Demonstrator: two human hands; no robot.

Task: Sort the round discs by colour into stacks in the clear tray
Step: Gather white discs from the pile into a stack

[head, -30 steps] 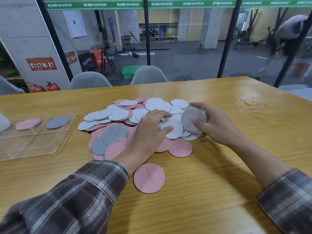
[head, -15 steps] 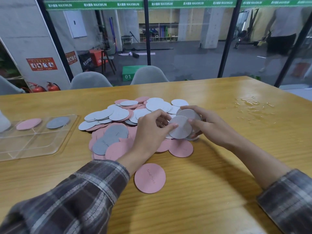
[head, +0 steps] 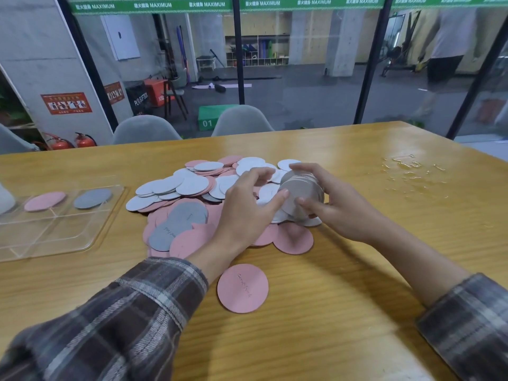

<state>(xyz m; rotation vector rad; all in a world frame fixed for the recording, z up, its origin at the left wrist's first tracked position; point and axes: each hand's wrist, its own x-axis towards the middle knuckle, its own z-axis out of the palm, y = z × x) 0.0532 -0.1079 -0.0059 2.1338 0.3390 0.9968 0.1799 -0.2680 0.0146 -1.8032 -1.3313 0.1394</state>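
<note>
Above the heap of discs (head: 192, 188) on the table (head: 343, 312), the right hand (head: 341, 213) grips a stack of pale discs (head: 301, 188) set on edge. The left hand (head: 247, 210), fingers curled, holds its front. At far left, the clear tray (head: 55, 240) holds one pink disc (head: 45, 201) and one grey disc (head: 93, 198) in separate compartments.

Our left hand (head: 247, 210) hid part of the pile (head: 192, 185). The stack (head: 301, 188) gripped in our right hand (head: 338, 213) was blurred. At nine o'clock the clear tray (head: 90, 237) ran off the edge. Print on the six-o'clock pink disc (head: 242, 288) was unreadable.
</note>
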